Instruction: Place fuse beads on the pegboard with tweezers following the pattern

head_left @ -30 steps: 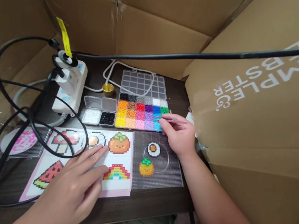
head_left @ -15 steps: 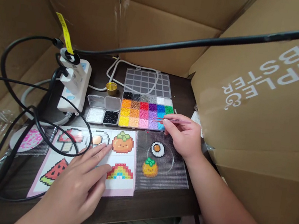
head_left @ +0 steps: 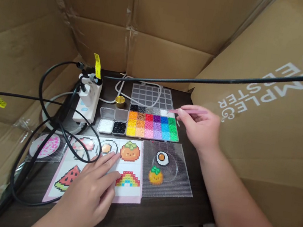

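While the left hand point(head_left: 95, 187) rests, fingers loosely extended, on one pattern sheet point(head_left: 127, 195), gripping nothing visible, the right hand point(head_left: 200, 131), nearer the one large bead box point(head_left: 151, 139) to its left, pinches one pair of tweezers point(head_left: 194, 112) crosswise, tips leftward by the white beads point(head_left: 163, 112); two bead figures point(head_left: 155, 178) sit on the pegboard point(head_left: 183, 185).

Over the clear rectangular mesh pegboard point(head_left: 182, 183), a lane stands open between the left hand point(head_left: 92, 188) and the right hand point(head_left: 199, 127). Looped black cables point(head_left: 57, 125) obstruct the left, crossing the white-and-pink paper pattern sheet point(head_left: 131, 166); behind them stands a white rectangular power strip point(head_left: 90, 109), and brown cardboard walls point(head_left: 166, 58) close off the back and right.
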Demonstrator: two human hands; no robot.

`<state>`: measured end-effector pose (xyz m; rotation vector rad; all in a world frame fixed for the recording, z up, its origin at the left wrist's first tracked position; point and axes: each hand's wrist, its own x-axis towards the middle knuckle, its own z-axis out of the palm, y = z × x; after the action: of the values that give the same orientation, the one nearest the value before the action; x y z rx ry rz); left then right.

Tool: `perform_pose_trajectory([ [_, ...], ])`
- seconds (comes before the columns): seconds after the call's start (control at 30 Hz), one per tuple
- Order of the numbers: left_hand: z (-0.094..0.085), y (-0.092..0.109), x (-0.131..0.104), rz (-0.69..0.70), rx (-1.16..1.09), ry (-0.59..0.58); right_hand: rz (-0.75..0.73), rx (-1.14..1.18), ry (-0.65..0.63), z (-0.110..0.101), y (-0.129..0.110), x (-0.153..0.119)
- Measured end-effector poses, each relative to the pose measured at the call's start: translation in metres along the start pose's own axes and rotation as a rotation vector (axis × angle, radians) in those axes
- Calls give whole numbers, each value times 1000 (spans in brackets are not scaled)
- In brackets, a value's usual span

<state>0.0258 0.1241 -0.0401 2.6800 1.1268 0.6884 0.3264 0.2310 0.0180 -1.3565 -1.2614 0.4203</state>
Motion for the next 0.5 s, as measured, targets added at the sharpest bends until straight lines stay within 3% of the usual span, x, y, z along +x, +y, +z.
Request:
perform_pose_trajectory([
  [0.13,1,0,2,3,-5,16,33,33,-14,22,11,6],
  [0.27,-1,1,4,1,-18,5,-43,-40,-41,43,28,-6],
  [0.5,-2,0,1,10,-17,-7,-178,-124,-9,51,33,-14],
])
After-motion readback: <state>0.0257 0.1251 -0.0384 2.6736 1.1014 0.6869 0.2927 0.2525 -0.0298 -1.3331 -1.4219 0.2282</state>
